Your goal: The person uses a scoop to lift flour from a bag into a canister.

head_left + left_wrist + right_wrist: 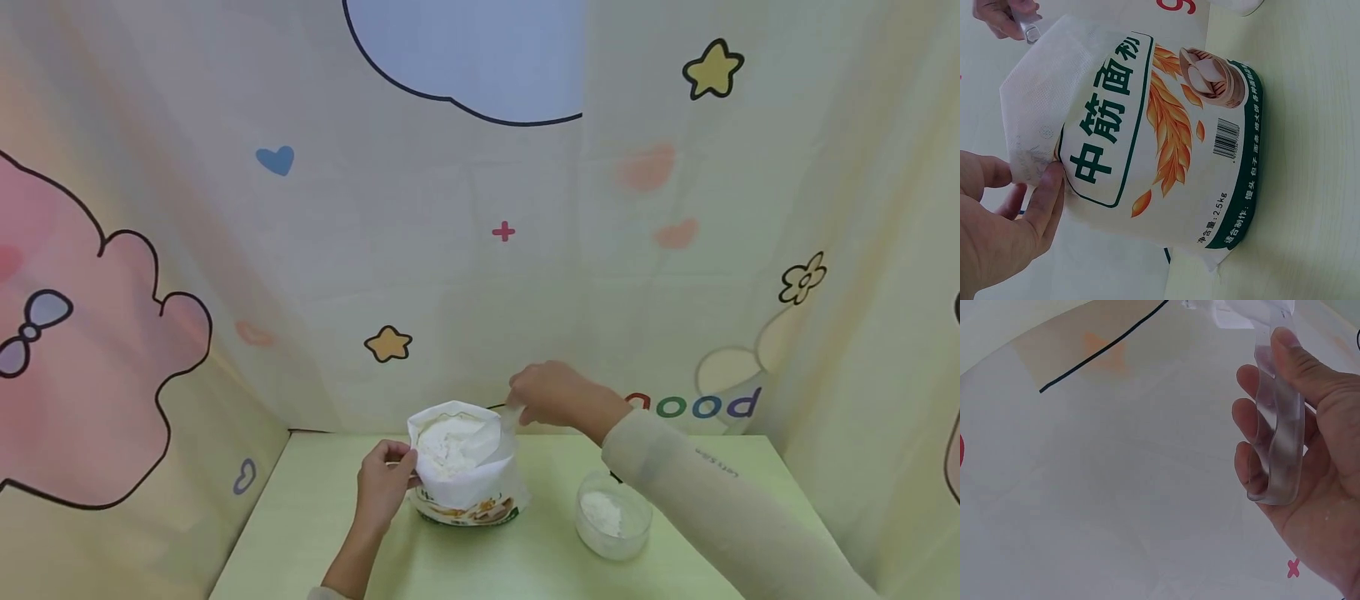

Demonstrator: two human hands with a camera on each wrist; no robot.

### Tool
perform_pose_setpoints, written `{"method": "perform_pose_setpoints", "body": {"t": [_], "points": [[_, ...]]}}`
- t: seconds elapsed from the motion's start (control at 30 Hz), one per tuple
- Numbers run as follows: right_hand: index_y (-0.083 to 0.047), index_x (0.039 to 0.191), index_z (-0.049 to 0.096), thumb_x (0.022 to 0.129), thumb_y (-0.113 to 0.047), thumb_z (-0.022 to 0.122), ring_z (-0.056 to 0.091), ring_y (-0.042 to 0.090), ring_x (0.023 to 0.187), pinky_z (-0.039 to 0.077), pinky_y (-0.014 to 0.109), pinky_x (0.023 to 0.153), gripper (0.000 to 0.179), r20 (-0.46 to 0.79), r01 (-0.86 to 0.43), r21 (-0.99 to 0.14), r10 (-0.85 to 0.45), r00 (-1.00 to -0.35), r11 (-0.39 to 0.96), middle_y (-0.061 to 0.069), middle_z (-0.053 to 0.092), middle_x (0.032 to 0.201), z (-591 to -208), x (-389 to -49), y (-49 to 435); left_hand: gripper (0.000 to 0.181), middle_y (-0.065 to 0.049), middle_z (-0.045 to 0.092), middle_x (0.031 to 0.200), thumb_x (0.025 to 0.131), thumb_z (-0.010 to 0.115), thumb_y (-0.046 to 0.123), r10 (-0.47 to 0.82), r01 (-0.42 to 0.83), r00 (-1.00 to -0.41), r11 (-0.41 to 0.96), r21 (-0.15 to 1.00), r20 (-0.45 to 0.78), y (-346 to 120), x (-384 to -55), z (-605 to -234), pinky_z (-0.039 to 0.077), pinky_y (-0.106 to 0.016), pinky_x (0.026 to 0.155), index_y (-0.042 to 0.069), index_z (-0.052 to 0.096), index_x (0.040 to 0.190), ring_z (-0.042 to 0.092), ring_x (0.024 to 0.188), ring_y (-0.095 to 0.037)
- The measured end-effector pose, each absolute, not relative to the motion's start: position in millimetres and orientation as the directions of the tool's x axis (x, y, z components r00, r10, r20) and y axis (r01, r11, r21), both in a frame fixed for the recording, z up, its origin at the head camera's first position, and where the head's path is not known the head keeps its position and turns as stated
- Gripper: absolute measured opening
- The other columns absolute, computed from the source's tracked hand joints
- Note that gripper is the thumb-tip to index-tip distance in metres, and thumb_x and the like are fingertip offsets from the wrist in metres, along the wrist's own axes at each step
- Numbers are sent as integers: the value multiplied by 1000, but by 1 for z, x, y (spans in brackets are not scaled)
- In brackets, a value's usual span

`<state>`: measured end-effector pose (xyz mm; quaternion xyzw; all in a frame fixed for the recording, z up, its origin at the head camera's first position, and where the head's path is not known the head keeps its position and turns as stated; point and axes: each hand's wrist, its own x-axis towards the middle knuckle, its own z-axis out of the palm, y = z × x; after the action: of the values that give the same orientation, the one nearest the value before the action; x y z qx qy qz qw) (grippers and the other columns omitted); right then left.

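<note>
A white flour bag point(474, 490) stands upright with its top open, and white flour point(448, 446) shows inside. My left hand point(384, 482) pinches the left side of the bag's rim between thumb and fingers. In the left wrist view, wheat ears and Chinese print cover the bag's front point(1172, 144). On the other side of the bag, my right hand point(558, 393) grips the handle of a clear plastic scoop point(1285, 444). Its fingers curl round the handle in the right wrist view. The scoop's far end is mostly hidden by the bag.
To the right of the bag, a clear round bowl point(617, 547) holds some white flour point(602, 512). Both stand on a pale green table point(315, 508). A printed curtain point(450, 275) hangs close behind the table and along both sides.
</note>
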<state>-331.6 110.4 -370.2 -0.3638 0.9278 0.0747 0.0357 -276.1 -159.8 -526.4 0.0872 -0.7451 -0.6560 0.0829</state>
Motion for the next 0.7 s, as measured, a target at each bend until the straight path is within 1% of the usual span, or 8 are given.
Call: {"method": "perform_pose_setpoints", "body": {"t": [0.2, 0.37, 0.43, 0.57, 0.7], "points": [[-23, 108, 81, 88, -25, 83, 62, 15, 78, 57, 30, 66, 20, -100, -684, 102, -677, -729, 722, -5, 66, 87, -381, -328, 103, 14, -15, 62, 95, 98, 63, 5, -236, -27, -972, 118, 993, 2, -160, -279, -527, 68, -30, 67, -7, 62, 105, 70, 72, -18], [-23, 108, 80, 89, -29, 82, 62, 17, 78, 55, 31, 61, 20, -85, -703, 168, -700, -709, 691, -4, 65, 86, -390, -324, 95, 14, -15, 62, 95, 98, 64, 5, -244, -29, -970, 118, 993, 0, -161, -278, -527, 67, -29, 66, -7, 62, 105, 70, 72, -18], [-24, 108, 79, 89, -31, 81, 64, 17, 80, 56, 32, 62, 20, -77, -700, 182, -700, -710, 691, -5, 67, 89, -394, -323, 91, 15, -15, 61, 95, 98, 64, 5, -243, -23, -970, 118, 993, 7, -160, -278, -527, 67, -30, 66, -8, 62, 106, 70, 71, -17], [-24, 109, 80, 89, -31, 81, 67, 17, 85, 61, 32, 69, 21, -70, -694, 161, -693, -718, 702, -4, 72, 97, -400, -321, 86, 16, -16, 61, 95, 98, 64, 5, -236, -15, -972, 111, 994, 12, -160, -276, -525, 67, -30, 66, -9, 61, 106, 70, 70, -17], [-24, 111, 79, 90, -31, 80, 68, 17, 91, 63, 33, 76, 23, -79, -683, 140, -680, -729, 716, -3, 73, 103, -405, -321, 83, 17, -15, 61, 95, 99, 64, 6, -229, -16, -973, 105, 994, 8, -160, -275, -524, 67, -29, 66, -9, 61, 107, 69, 71, -16]]}}
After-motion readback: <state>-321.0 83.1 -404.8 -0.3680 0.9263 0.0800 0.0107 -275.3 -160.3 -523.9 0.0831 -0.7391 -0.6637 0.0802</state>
